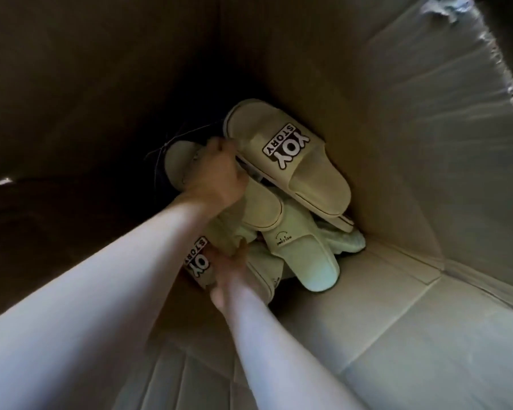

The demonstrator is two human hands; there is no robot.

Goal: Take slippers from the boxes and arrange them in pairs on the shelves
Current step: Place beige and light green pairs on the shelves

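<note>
Deep in the box (367, 321), our left hand (219, 170) curls its fingers round the top slipper (290, 161); our right hand (234, 270) lies against a second slipper (199, 261) in the corner pile, grip unclear.

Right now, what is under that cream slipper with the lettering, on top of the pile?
Under the cream slipper, a pale green slipper and a second cream one poke out. What lies deeper in the pile is covered.
</note>
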